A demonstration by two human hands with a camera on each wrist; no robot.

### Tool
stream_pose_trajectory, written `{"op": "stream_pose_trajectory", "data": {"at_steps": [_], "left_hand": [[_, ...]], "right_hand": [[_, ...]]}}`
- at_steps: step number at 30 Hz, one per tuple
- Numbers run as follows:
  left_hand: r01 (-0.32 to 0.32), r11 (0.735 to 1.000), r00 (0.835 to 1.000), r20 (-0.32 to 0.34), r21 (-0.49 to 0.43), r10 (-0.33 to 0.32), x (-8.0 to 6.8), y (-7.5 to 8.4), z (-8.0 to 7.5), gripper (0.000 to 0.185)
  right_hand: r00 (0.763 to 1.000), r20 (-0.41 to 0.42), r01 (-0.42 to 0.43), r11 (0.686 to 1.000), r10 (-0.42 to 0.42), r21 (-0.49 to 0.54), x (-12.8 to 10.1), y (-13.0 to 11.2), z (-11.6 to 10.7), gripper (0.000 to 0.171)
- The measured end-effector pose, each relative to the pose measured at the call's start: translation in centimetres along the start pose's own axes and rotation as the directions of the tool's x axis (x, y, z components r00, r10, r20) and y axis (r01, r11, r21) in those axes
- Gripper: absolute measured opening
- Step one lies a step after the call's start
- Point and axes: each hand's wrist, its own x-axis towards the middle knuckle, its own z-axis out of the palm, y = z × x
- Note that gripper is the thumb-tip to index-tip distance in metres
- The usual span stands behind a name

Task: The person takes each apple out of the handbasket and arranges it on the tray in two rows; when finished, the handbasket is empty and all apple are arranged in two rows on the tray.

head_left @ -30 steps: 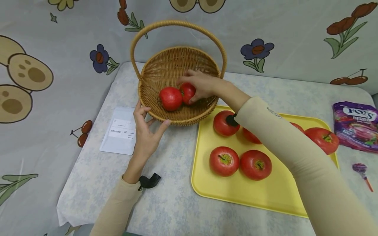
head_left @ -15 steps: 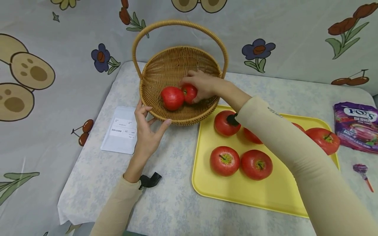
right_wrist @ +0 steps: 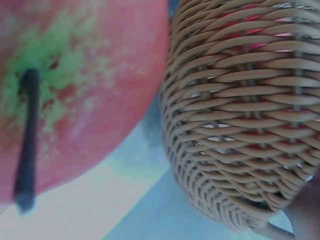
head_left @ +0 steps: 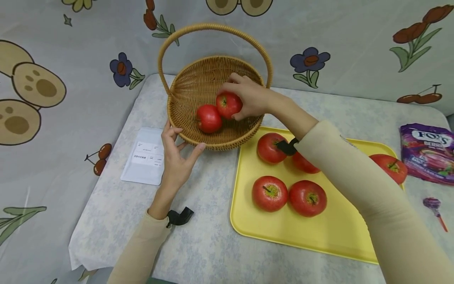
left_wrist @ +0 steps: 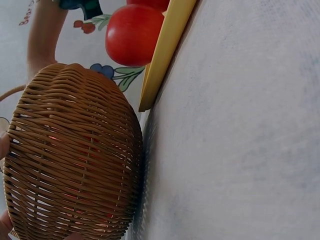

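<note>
A wicker basket point(head_left: 191, 85) with a tall hoop handle stands at the back of the table. Inside it my right hand point(head_left: 248, 98) grips a red apple point(head_left: 228, 104), held just above a second apple point(head_left: 208, 118) lying on the basket floor. My left hand point(head_left: 175, 157) holds the basket's near rim between thumb and fingers. The left wrist view shows the woven basket wall point(left_wrist: 75, 160) from outside; the right wrist view shows that wall point(right_wrist: 250, 120) beside a tray apple point(right_wrist: 75, 90).
A yellow tray point(head_left: 283, 232) to the right carries several red apples point(head_left: 269, 193). A white paper packet point(head_left: 143, 157) lies left of the basket. A purple candy bag point(head_left: 427, 152) and a lollipop point(head_left: 434, 207) lie at the far right.
My right hand has lifted its apple up and slightly right, off the basket floor. The other apple has rolled a little to the right. The left hand has stayed put.
</note>
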Motion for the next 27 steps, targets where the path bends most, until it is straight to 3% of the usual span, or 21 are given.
{"op": "stream_pose_trajectory", "data": {"at_steps": [7, 14, 19, 27], "left_hand": [[-0.001, 1.0, 1.0, 0.001, -0.015, 0.001, -0.1, 0.0, -0.1, 0.059], [-0.013, 1.0, 1.0, 0.004, -0.017, 0.013, 0.0, 0.1, 0.0, 0.058], [-0.007, 1.0, 1.0, -0.002, -0.006, 0.007, -0.1, 0.1, -0.1, 0.058], [-0.012, 1.0, 1.0, 0.01, -0.013, 0.012, 0.0, 0.0, 0.0, 0.058]], "right_hand": [[0.991, -0.099, 0.092, 0.995, -0.087, 0.04, -2.8, -1.2, -0.8, 0.068], [0.971, -0.201, 0.146, 0.987, -0.131, 0.062, -7.3, -2.4, -1.6, 0.073], [0.963, -0.245, 0.141, 0.984, -0.11, 0.111, -11.2, -2.9, -1.7, 0.073], [0.957, -0.29, 0.046, 0.987, 0.002, 0.156, -18.5, -2.7, -0.5, 0.084]]}}
